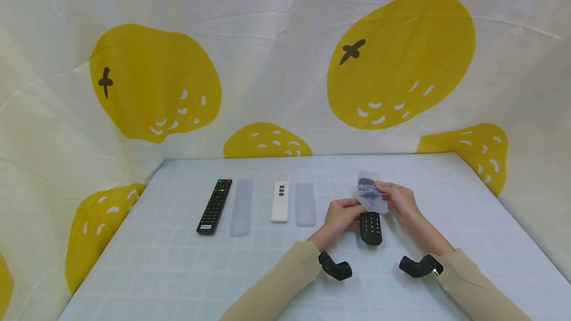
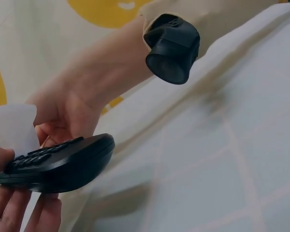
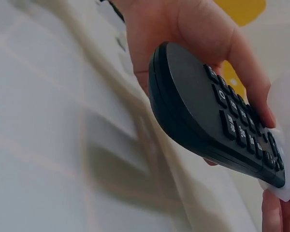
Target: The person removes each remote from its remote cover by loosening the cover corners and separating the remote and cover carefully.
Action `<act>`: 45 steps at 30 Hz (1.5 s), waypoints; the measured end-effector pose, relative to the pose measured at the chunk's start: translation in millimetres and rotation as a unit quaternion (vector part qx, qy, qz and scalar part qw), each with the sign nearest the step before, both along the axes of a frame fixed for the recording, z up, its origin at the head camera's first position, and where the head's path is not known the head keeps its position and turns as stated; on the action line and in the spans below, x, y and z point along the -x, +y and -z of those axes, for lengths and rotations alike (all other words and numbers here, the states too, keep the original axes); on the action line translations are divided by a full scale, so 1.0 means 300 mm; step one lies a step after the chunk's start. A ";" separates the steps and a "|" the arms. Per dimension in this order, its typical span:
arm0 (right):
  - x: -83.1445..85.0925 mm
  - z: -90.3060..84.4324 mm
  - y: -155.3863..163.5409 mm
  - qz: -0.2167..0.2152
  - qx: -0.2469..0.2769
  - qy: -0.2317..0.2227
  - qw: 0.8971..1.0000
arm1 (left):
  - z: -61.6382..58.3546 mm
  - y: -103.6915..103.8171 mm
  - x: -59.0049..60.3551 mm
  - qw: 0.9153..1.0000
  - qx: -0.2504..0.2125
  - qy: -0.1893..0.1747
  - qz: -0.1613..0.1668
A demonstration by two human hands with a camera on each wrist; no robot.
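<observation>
A black remote control (image 1: pixel 371 232) is tilted in my left hand (image 1: pixel 341 217), thumb on the button face and fingers beneath, as the left wrist view shows. Its far end sits inside a translucent plastic sleeve (image 1: pixel 378 205), while the near end with number buttons sticks out bare. My right hand (image 1: pixel 399 201) pinches the sleeve at its right side. Seen from the right wrist, the remote's rounded end (image 3: pixel 183 101) hangs above the table, its shadow below. The sleeve (image 3: pixel 287 121) wraps the other end, and part of my right fingers shows below it.
On the light blue checked table (image 1: pixel 147 261) lie another black remote (image 1: pixel 214 207), a long translucent sleeve (image 1: pixel 241 207), a white remote (image 1: pixel 280 202) and a shorter sleeve (image 1: pixel 305 204). A white curtain (image 1: pixel 276 63) with yellow fruit prints hangs behind.
</observation>
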State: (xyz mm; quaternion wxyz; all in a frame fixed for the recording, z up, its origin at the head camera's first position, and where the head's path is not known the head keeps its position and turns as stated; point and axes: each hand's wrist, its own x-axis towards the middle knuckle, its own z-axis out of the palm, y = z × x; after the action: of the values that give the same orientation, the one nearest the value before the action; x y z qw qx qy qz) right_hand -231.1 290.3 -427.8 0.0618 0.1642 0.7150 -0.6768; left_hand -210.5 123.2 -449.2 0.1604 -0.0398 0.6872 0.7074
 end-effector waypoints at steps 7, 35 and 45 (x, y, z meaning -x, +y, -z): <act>0.011 -0.005 -0.003 0.017 -0.038 0.034 0.999 | 0.006 0.006 0.003 0.999 0.012 0.035 -0.012; 0.088 -0.027 0.010 -0.134 0.035 -0.034 0.990 | 0.007 -0.005 -0.006 0.991 0.081 0.097 0.042; 0.106 -0.047 0.002 -0.046 0.094 -0.041 0.994 | 0.005 -0.005 -0.009 0.995 0.066 0.068 0.041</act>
State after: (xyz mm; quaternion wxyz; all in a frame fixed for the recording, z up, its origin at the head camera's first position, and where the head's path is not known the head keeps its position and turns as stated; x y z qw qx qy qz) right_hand -262.9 290.9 -413.7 0.1374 0.1517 0.6516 -0.7304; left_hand -207.9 121.8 -450.8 0.1389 0.0264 0.7428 0.6544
